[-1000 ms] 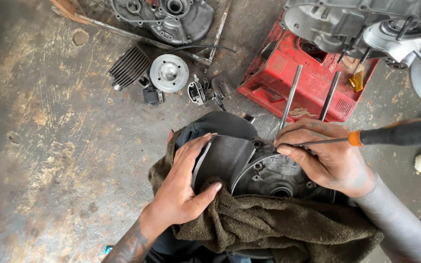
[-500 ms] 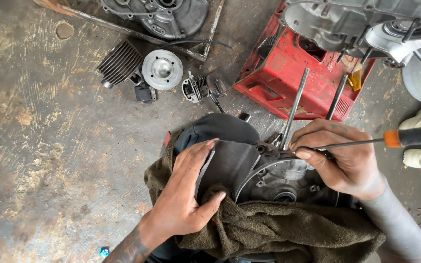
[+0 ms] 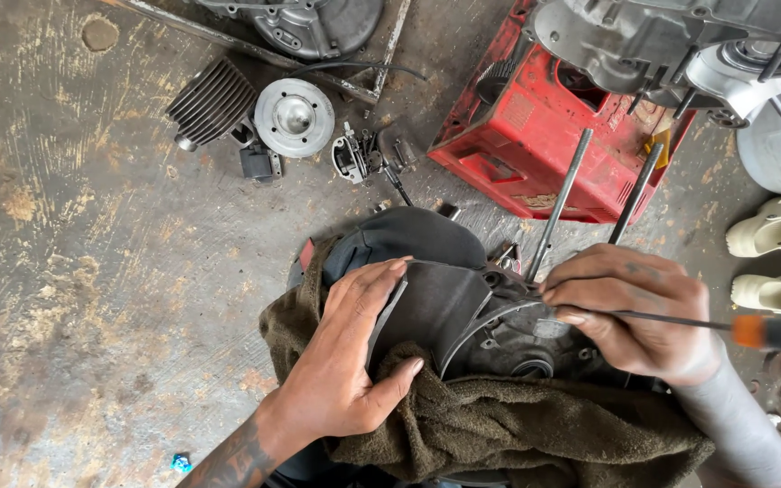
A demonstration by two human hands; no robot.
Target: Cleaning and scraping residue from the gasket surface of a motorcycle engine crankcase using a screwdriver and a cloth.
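Grimy concrete floor (image 3: 74, 271) fills the frame's left. At lower centre, our left hand (image 3: 350, 361) presses flat, fingers spread, steadying the dark engine case (image 3: 445, 312) on its brown rag (image 3: 517, 434), while our right hand (image 3: 635, 312) curls around a thin screwdriver (image 3: 707, 323), tip on the case rim.

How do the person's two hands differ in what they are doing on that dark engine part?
The left hand lies flat and open on the dark engine cover, holding no tool. The right hand curls shut around a screwdriver with an orange collar. Both rest on the same part, over the brown cloth.
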